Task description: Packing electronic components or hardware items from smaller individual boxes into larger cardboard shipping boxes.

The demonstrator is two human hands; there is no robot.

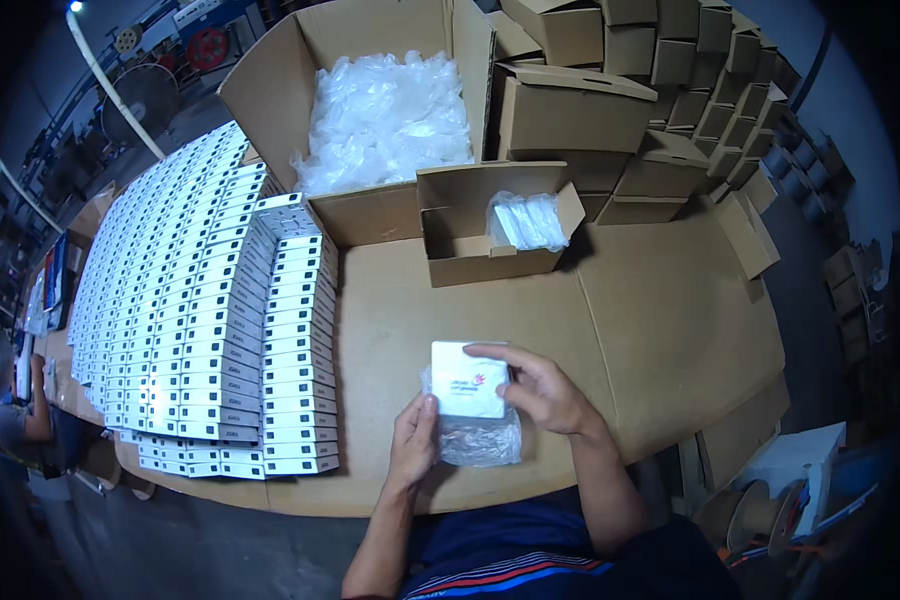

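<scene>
Cardboard-covered table (pixel 650 300) in seemingly dim warehouse, stacked white boxes (pixel 210 330)

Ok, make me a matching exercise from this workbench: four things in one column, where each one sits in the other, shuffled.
Things:
1. small white box
2. large open carton
3. small open carton
4. rows of white boxes

Places:
A. covering the left part of the table
B. between both hands, partly in a clear plastic bag
C. at the back, filled with crumpled clear bags
D. mid-table, holding one bagged white item

Pairs: 1-B, 2-C, 3-D, 4-A

The left hand grips the clear plastic bag; the right hand holds the box.
</scene>
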